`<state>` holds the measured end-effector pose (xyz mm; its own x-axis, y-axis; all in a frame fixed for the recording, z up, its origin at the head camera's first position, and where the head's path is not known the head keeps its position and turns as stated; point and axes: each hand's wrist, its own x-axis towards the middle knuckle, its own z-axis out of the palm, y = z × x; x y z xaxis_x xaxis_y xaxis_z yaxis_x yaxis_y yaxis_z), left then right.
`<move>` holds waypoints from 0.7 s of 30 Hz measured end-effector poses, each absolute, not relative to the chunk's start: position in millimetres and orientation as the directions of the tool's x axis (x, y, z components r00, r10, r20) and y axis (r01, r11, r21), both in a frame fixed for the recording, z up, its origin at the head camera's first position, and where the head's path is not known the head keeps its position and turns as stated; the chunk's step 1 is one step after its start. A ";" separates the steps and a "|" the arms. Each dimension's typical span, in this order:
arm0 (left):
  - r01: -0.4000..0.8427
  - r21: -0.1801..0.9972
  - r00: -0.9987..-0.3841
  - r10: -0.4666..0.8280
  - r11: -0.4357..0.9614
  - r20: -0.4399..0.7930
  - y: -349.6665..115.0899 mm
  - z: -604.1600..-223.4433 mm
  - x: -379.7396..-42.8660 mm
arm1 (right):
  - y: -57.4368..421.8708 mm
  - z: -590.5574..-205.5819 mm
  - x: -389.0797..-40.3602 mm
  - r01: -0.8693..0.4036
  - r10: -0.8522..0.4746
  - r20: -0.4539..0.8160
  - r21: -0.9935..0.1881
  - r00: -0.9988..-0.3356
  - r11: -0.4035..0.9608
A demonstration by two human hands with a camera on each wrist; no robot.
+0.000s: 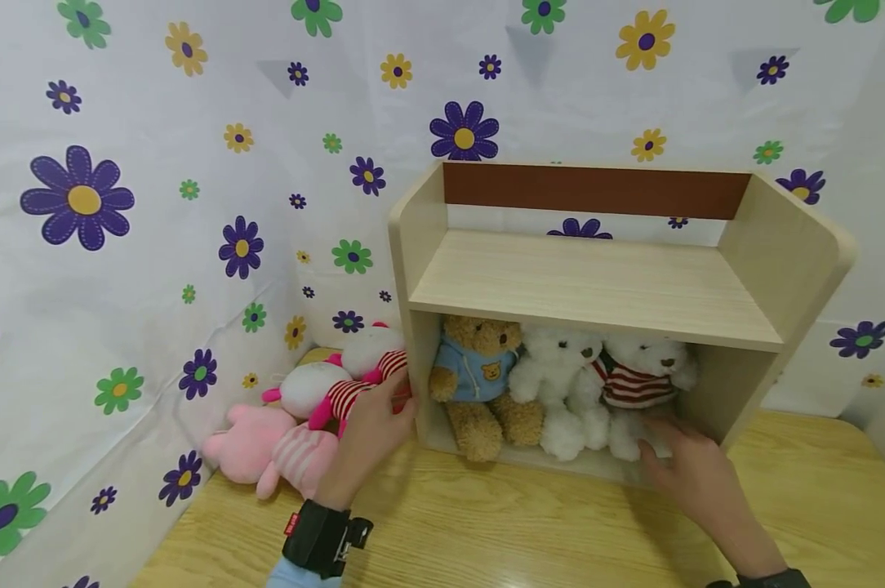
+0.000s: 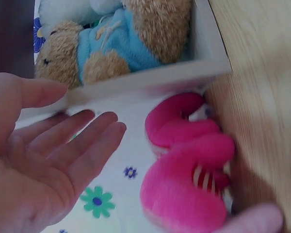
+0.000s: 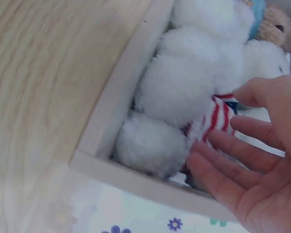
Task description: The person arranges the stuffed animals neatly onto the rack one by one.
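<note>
My left hand [image 1: 369,437] is at the left side panel of a small wooden shelf [image 1: 597,286], beside plush toys in striped shirts. Its fingers look extended and hold nothing in the left wrist view. At the shelf's lower right, my right hand [image 1: 695,474] has loosely spread fingers close to a white teddy bear [image 1: 639,380] in a red-and-white striped sweater; contact is hard to tell. Within the lower compartment, a plain white teddy bear [image 1: 556,384] sits in the middle and a brown teddy bear [image 1: 479,367] in a blue hoodie on the left.
Left of the shelf lie a pink plush toy [image 1: 247,445] and white-headed plush toys [image 1: 313,388] with pink limbs, piled against the flowered backdrop [image 1: 156,310]. Everything stands on a wooden table [image 1: 501,523]. The shelf's upper board [image 1: 589,273] has raised sides.
</note>
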<state>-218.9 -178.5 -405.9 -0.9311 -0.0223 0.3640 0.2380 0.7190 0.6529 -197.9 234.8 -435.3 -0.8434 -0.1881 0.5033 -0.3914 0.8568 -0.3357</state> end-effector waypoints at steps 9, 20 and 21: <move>0.042 0.505 -0.918 -0.166 0.862 0.360 -241.7 -408.1 -167.2 | 246.5 -431.8 -185.9 -0.440 -0.075 0.810 -0.235 -0.581 0.867; -0.150 0.354 -0.975 -0.197 0.923 0.099 -276.2 -415.4 -143.4 | 276.0 -422.8 -190.0 -0.286 0.313 0.843 -0.460 -0.438 0.840; -0.148 0.356 -0.977 -0.192 0.923 0.094 -276.9 -418.4 -143.6 | 276.9 -421.2 -190.6 -0.275 0.307 0.834 -0.462 -0.458 0.843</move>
<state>-143.6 -276.9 -418.4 -0.9768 -0.1924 0.0937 -0.1476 0.9228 0.3560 -190.6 276.9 -421.2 -0.4578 0.3072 0.8343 -0.2751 0.8434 -0.4615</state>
